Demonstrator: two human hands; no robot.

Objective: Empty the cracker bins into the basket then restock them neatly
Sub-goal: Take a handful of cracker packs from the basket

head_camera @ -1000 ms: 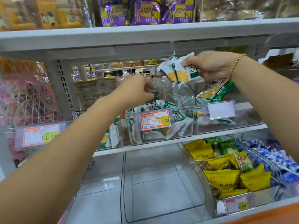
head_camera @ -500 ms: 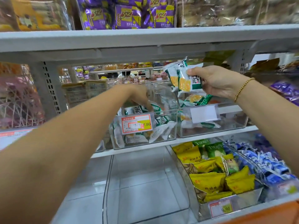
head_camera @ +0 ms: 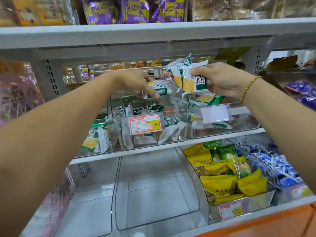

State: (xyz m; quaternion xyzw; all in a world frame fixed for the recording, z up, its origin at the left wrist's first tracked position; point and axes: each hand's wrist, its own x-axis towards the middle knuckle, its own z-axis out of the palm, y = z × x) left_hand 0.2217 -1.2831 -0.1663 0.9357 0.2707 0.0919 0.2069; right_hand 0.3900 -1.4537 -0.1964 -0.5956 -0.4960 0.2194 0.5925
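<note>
My right hand [head_camera: 222,79] holds a small bunch of green-and-white cracker packets [head_camera: 185,77] up above the bins. My left hand [head_camera: 136,82] grips another cracker packet [head_camera: 159,88] just above the middle clear bin [head_camera: 181,134], which has an orange price tag and several loose packets inside. The clear bin to the right [head_camera: 246,124] carries a blank white label and a few packets. A third bin at the left [head_camera: 95,142] also holds cracker packets. No basket is in view.
Below, an empty clear scoop bin [head_camera: 153,194] sits beside a bin of yellow and green snack packets [head_camera: 222,182] and blue packets [head_camera: 277,168]. Purple bags [head_camera: 135,10] line the grey upper shelf [head_camera: 153,33] close above my hands. An orange edge [head_camera: 273,223] runs along the bottom right.
My left hand has come up out of the middle bin with a packet in it. My right hand has stayed raised with its bunch of packets. The view has shifted slightly.
</note>
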